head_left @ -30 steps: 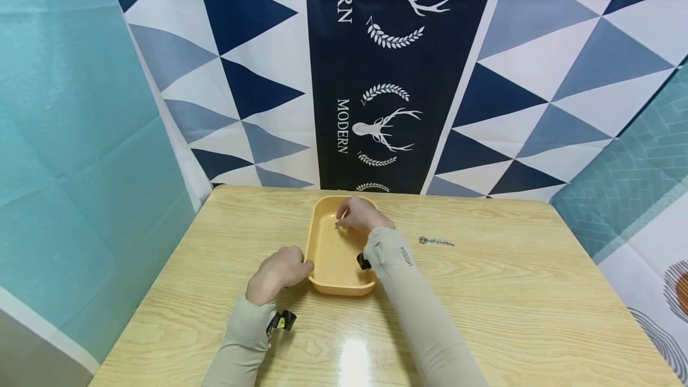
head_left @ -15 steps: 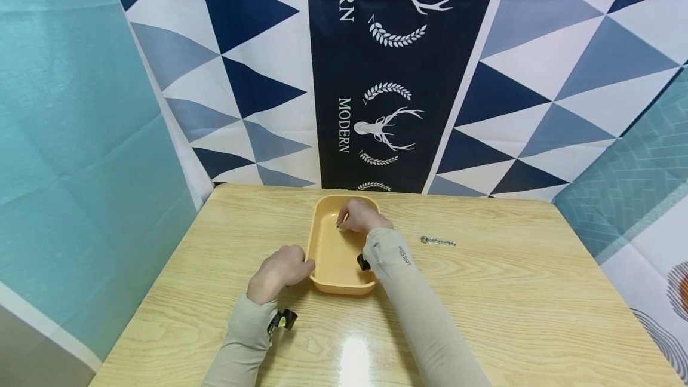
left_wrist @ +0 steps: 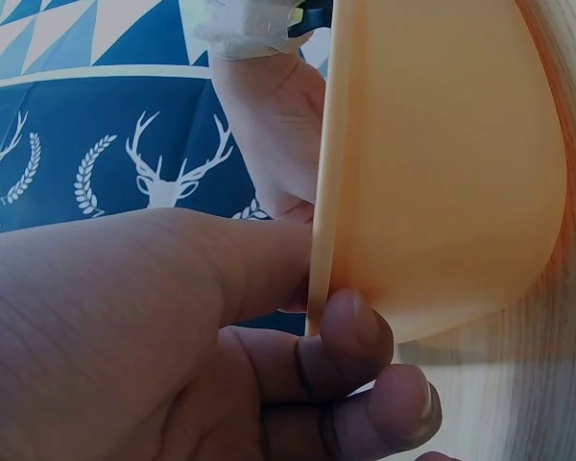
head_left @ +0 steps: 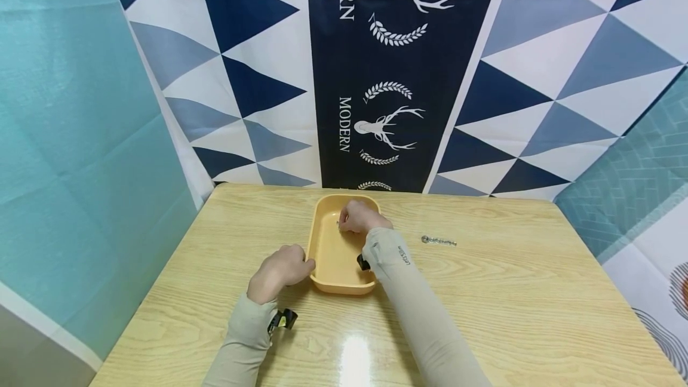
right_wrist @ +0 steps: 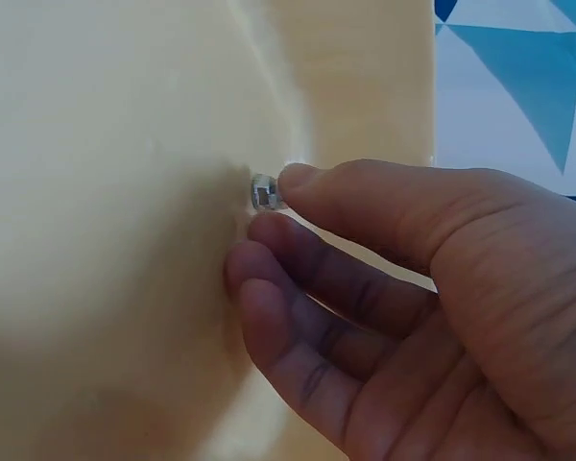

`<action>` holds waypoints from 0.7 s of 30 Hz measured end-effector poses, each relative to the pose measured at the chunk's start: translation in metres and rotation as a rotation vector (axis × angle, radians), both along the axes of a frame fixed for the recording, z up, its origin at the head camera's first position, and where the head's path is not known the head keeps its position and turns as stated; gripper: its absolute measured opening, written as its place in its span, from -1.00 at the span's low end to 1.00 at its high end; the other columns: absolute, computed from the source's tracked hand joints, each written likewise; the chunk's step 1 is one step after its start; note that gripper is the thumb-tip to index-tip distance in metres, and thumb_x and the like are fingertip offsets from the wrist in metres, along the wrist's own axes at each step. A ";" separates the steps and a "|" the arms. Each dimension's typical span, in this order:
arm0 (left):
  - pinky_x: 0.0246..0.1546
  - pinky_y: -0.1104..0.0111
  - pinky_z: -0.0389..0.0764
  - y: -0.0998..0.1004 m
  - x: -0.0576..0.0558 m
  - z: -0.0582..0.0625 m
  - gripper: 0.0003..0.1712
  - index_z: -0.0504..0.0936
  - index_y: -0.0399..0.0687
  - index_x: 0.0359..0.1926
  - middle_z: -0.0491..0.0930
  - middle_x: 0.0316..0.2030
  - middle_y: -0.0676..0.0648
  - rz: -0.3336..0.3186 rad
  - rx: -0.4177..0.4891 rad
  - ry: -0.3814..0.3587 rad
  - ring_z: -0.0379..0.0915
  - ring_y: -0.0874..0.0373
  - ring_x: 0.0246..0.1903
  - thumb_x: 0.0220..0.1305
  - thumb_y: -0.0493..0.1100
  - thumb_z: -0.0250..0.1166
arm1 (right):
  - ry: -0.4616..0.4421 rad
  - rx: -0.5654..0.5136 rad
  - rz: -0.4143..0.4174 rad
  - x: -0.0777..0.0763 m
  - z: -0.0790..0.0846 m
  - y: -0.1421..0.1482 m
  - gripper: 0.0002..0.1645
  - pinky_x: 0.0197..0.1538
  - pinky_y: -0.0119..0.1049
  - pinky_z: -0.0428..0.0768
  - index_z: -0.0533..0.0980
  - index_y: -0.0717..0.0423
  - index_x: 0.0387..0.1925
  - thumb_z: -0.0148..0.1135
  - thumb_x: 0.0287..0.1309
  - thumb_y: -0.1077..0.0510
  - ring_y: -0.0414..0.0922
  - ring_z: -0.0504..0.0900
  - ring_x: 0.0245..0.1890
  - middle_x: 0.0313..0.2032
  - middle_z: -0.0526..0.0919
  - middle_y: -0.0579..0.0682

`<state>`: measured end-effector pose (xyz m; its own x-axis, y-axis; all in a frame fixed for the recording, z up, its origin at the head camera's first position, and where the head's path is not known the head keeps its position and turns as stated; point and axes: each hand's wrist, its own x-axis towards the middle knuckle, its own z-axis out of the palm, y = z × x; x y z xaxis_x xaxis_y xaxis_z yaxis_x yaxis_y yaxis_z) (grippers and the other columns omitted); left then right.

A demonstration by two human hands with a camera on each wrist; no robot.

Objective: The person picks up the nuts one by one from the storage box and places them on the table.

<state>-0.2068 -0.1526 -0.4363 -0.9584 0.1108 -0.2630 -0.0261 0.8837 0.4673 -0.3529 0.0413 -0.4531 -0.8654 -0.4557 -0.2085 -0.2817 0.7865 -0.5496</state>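
My left hand (head_left: 283,273) pinches the near-left rim of a yellow plastic tray (head_left: 344,286), thumb on the inside and fingers curled against the outer wall, as the left wrist view shows. Inside the tray, toward its far end, my right hand (head_left: 361,217) reaches down close over the floor. In the right wrist view a small clear faceted bead (right_wrist: 265,192) sits at the tips of the right thumb and forefinger, pinched between them. The other right fingers curl loosely below it. In the head view the bead is mostly hidden by the hand.
On the wooden table (head_left: 510,291), right of the tray, lies a short row of small clear, shiny pieces (head_left: 439,240) with a bigger round one at its left end. A patterned cloth (head_left: 258,76) hangs behind the table's back edge.
My right fingertips have closed in on the small shiny bead on the tray floor, which showed beside them earlier. My left hand and the tray stay in place.
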 end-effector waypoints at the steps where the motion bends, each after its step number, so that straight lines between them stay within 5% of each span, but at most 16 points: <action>1: -0.61 0.33 0.27 0.000 0.000 0.000 -0.64 0.48 -0.04 -0.56 0.37 -0.64 0.02 0.000 0.001 -0.001 0.27 0.15 -0.65 0.39 -0.03 0.14 | -0.003 -0.002 -0.002 0.000 0.000 0.000 -0.97 -0.45 -0.40 0.47 0.69 0.08 -0.36 0.38 0.18 0.26 -0.19 0.51 -0.55 -0.55 0.59 -0.08; 21: -0.59 0.31 0.29 -0.001 0.000 0.002 -0.59 0.47 -0.04 -0.57 0.38 -0.64 0.00 -0.006 -0.007 -0.017 0.27 0.15 -0.65 0.43 -0.01 0.13 | -0.024 0.058 -0.043 0.000 0.000 -0.006 -0.83 -0.53 -0.42 0.38 0.64 0.04 -0.49 0.34 0.02 0.38 -0.21 0.47 -0.58 -0.58 0.55 -0.09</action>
